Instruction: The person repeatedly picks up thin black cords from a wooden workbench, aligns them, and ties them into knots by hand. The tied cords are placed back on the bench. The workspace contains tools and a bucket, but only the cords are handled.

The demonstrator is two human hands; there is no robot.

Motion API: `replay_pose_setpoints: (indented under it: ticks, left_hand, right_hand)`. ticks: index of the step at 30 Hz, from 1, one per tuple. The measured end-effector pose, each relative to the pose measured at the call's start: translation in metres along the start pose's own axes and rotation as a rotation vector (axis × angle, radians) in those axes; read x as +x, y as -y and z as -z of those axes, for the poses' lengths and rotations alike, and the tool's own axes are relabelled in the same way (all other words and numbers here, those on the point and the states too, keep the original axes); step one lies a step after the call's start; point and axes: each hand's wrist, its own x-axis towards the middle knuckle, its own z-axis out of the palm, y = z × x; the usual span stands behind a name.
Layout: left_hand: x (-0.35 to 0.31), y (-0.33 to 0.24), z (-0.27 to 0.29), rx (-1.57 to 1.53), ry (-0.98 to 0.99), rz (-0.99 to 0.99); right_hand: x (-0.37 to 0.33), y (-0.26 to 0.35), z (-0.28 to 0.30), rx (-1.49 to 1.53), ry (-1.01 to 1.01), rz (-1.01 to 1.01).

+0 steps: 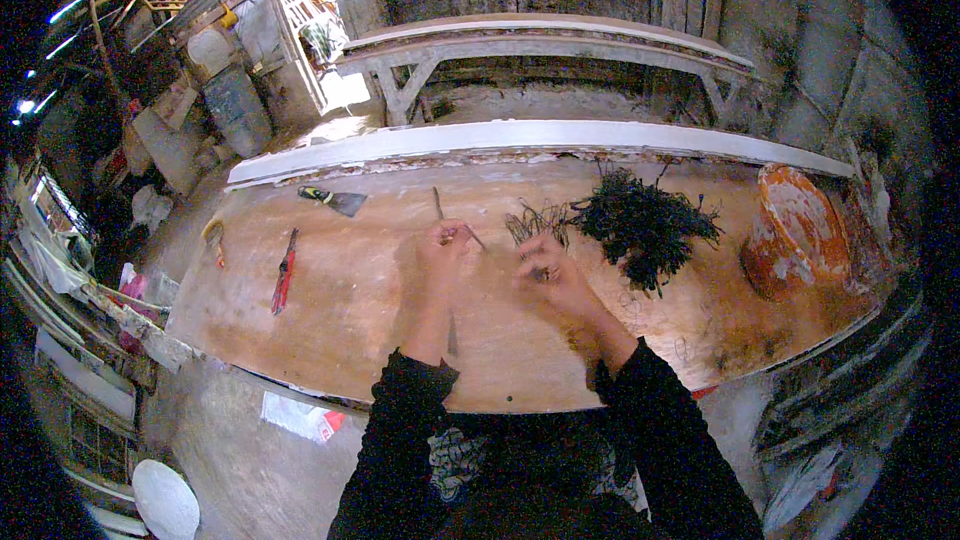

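— Hands first: where are they, and what are they closed on?

— Both sit at the centre of the frame, near each other but apart, over a long wooden board [340, 310]. The left hand [441, 252] is pinched shut on a thin stick [441, 208] that pokes up toward the top of the picture. The right hand [548, 275] is curled around something small and dark; it looks like a wire piece, though I cannot tell for sure.

— And the stock they draw from?

— A dark tangled pile of wire pieces [645, 225] lies right of centre, with a smaller loose bunch [532, 223] just above the right hand.

— How far along would you judge it?

— Early or midway, I'd say. The pile is large, and I see no separate heap of finished pieces on the board, so most of it seems left to handle.

— Anything else lying about?

— A scraper [335, 200] at upper left, a red-handled tool [285, 272] below it, and a rusty round basin [800, 230] at the right edge.
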Motion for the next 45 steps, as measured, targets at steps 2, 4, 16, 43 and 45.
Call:
replay_pose_setpoints:
  ticks: [2, 4, 16, 43, 45]
  left_hand:
    - [0.001, 0.004, 0.001, 0.063, 0.003, -0.051]
    - [0.002, 0.007, 0.002, 0.144, 0.019, -0.055]
    - [-0.007, -0.005, -0.004, 0.283, 0.173, -0.08]
    - [-0.05, -0.014, -0.029, 0.435, 0.834, -0.189]
    - [-0.049, -0.006, -0.028, 0.398, 0.673, -0.123]
  right_hand:
    - [-0.004, -0.002, -0.013, 0.153, 0.157, -0.107]
    - [-0.007, -0.004, -0.017, 0.3, 0.247, -0.169]
    - [-0.004, -0.004, -0.007, 0.327, 0.245, -0.199]
    - [0.014, -0.006, 0.018, 0.058, -0.815, -0.084]
    - [0.014, -0.011, 0.02, 0.18, -0.841, -0.084]
